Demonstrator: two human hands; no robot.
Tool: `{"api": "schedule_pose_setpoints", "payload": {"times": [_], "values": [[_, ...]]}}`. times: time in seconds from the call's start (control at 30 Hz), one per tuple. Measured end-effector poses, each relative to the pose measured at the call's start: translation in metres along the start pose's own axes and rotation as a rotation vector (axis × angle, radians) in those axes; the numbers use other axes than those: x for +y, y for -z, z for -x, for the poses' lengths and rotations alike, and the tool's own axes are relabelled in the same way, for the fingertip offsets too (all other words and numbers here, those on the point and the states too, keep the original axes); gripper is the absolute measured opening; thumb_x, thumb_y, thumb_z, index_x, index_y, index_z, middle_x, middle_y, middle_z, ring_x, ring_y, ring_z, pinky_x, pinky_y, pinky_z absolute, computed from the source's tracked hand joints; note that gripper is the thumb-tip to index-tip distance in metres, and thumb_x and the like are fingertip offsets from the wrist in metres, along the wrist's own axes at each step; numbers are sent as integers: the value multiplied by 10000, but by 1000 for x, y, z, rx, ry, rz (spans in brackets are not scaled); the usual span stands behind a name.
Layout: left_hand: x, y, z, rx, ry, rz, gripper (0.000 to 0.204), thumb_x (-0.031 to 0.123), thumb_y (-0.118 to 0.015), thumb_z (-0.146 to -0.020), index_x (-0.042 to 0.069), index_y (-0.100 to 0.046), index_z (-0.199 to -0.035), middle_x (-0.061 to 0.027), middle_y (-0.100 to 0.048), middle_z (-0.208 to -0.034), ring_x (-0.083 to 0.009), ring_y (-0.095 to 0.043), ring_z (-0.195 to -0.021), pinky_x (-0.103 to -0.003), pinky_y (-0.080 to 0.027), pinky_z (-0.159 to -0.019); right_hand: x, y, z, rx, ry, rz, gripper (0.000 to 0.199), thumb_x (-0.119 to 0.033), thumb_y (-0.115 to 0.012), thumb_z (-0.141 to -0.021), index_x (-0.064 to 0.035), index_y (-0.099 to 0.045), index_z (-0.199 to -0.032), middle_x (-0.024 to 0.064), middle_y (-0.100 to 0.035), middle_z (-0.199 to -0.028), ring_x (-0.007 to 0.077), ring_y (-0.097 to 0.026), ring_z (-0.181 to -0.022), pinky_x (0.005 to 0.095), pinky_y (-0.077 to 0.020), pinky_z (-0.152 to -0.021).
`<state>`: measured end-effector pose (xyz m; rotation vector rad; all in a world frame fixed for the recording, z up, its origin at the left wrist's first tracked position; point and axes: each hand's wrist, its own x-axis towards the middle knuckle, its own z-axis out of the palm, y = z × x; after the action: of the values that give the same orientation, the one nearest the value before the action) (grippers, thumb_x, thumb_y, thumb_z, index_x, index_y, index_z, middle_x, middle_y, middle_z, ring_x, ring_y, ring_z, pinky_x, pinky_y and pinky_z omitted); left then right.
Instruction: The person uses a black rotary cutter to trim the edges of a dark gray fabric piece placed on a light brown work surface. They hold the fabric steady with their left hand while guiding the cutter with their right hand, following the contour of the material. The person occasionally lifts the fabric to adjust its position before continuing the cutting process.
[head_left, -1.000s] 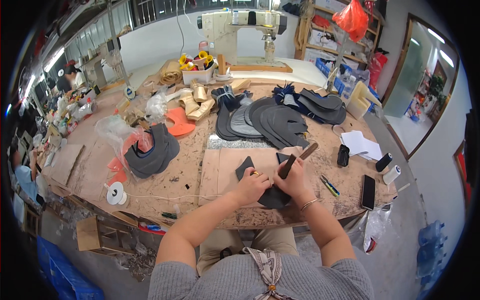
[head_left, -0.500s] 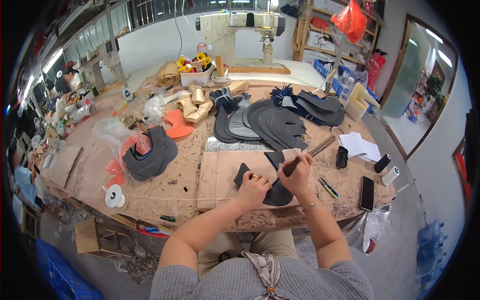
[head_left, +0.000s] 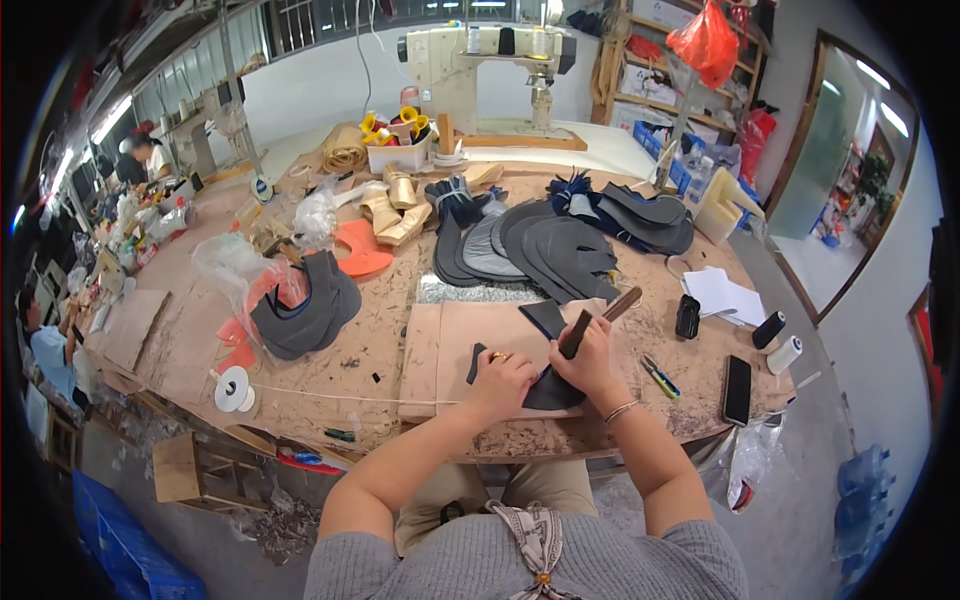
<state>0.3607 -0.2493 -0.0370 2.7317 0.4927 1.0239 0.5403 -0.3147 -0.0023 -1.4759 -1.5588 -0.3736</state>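
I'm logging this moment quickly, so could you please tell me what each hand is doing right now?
Left hand: pressed flat on the dark leather piece, holding it down.
Right hand: closed around the wooden-handled tool.

We sit in a shoe or leather-goods workshop. At twelve o'clock stands an industrial sewing machine (head_left: 490,60); just below it, stacks of dark cut leather pieces (head_left: 560,235) cover the scarred wooden workbench (head_left: 390,310). At one o'clock, storage shelves (head_left: 650,60) hold supplies. At ten o'clock another worker (head_left: 140,160) sits at a cluttered bench.
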Motion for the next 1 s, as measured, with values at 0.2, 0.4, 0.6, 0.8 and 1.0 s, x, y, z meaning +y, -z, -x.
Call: {"api": "schedule_pose_setpoints", "payload": {"times": [0.2,0.4,0.6,0.8,1.0], "values": [[-9,3,8,-38,-44,-29,62,112,-655,-827,149,-679,-869,0,-619,-918,-203,-619,-968,-448,-329,-950,-30,0,-16,157,19,40,159,-102,-742,-676,-86,-592,-725,46,-598,-715,261,-589,-799,418,-373,-870],[-3,2,3,2,-33,-102,18,122,-646,-846,125,-653,-862,-28,-612,-921,-229,-619,-960,-457,-332,-949,-15,3,-22,110,145,147,157,-107,-734,-687,-63,-602,-758,84,-601,-758,295,-585,-828,446,-369,-890],[13,-6,6,49,63,-63,57,114,-663,-841,98,-634,-887,-53,-605,-934,-246,-602,-956,-448,-335,-949,-10,-17,0,62,-3,79,141,-104,-725,-691,-76,-593,-733,63,-595,-742,262,-581,-805,417,-374,-846],[1,61,59,65,89,52,130,98,-717,-807,73,-667,-924,-84,-619,-935,-299,-589,-919,-410,-460,-809,-16,-15,0,112,-45,37,149,-113,-724,-675,-92,-589,-734,39,-582,-694,246,-569,-757,413,-376,-835],[-15,70,64,-84,74,37,50,50,-697,-820,50,-670,-862,-107,-621,-872,-308,-605,-836,-391,-492,-747,-13,-19,4,137,-72,41,172,-128,-732,-682,-93,-585,-765,45,-582,-699,240,-573,-764,410,-375,-855]]}}
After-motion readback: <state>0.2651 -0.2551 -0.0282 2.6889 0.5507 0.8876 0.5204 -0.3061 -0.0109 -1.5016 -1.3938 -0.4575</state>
